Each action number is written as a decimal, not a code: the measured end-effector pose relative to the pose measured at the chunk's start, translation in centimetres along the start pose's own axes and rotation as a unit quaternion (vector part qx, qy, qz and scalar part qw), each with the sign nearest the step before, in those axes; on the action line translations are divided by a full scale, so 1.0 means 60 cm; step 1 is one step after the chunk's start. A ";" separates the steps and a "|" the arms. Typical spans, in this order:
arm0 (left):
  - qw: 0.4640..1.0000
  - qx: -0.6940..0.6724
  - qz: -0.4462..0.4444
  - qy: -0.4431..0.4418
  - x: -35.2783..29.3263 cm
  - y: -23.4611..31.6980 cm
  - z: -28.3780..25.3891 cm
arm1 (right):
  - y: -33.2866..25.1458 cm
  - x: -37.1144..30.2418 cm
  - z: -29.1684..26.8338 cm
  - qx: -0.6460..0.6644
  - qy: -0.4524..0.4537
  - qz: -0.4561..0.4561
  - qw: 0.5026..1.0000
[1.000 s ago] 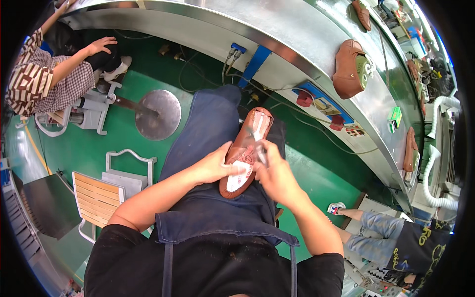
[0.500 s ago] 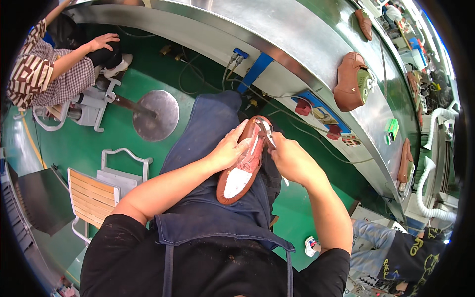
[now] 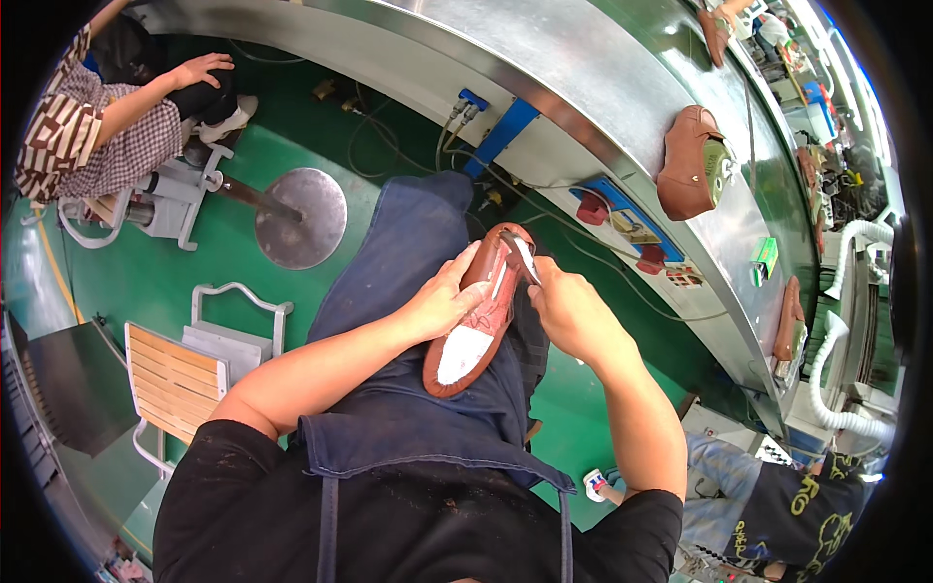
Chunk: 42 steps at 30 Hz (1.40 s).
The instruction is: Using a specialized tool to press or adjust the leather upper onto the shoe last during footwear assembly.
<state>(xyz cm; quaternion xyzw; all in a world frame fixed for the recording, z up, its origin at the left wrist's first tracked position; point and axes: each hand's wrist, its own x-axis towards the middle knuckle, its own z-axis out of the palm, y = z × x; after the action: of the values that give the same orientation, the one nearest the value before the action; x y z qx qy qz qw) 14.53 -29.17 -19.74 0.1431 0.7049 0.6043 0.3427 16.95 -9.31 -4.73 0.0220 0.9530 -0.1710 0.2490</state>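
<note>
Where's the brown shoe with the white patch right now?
Head view, near centre: the shoe is over the blue apron, left hand on its left side, right hand at its upper right.

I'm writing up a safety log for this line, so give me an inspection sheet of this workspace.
Surface: metal bench, shiny top.
Job's things: brown shoe with a white patch, held over the blue apron; metal hand tool at its far end, type unclear.
Clutter: other brown shoes and a green-and-white box on the bench.
Grip: left hand on the shoe; right hand around the tool.
Cables: grey, hanging below the bench.
Surroundings: green floor, wooden-slatted chair, two other people nearby.
</note>
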 end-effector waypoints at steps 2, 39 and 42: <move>1.000 0.004 0.006 0.003 0.000 -0.002 -0.001 | 0.002 0.008 0.000 0.270 -0.103 0.099 0.952; 0.872 0.380 0.297 0.089 0.104 0.131 -0.021 | 0.148 -0.091 0.085 0.522 0.073 0.189 0.829; 0.971 0.209 0.113 -0.026 0.145 0.075 -0.042 | 0.146 -0.081 0.085 0.505 0.063 0.183 0.841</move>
<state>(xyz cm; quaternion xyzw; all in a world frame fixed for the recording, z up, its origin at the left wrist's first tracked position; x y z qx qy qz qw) 5.66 -24.69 -18.10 0.3054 0.7857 0.4747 0.2530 24.71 -2.58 -9.28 0.3292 0.7273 -0.5779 0.1692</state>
